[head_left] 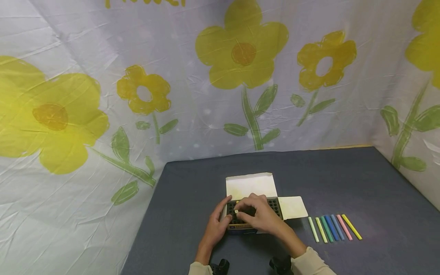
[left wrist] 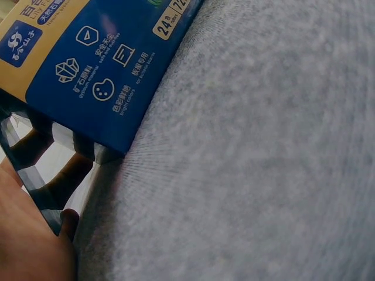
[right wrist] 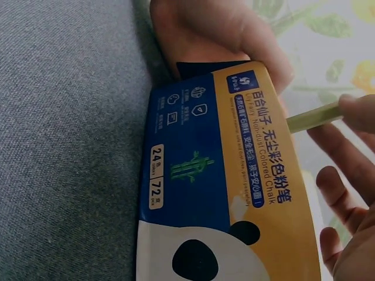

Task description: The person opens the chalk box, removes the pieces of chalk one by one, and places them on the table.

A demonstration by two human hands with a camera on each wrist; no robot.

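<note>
A blue and yellow box of colored chalk (head_left: pixel 237 226) stands on the table with its top open, showing a dark insert with round holes. My left hand (head_left: pixel 216 222) grips the box's left end, its thumb at the near corner. In the right wrist view the box front (right wrist: pixel 263 158) shows printed lettering and part of a panda. Between thumb and finger my right hand (head_left: pixel 261 214) pinches a pale yellow-green chalk stick (right wrist: pixel 316 118) over the left part of the insert. The stick's lower end is hidden behind the box front.
Right of the box, several chalk sticks (head_left: pixel 332 228) in white, yellow, green, blue and pink lie in a row on the dark tablecloth (head_left: pixel 192 183). A white lid flap (head_left: pixel 251 184) is folded back, and a side flap (head_left: pixel 293 207) sticks out right. A flower-printed curtain (head_left: pixel 192 126) hangs behind.
</note>
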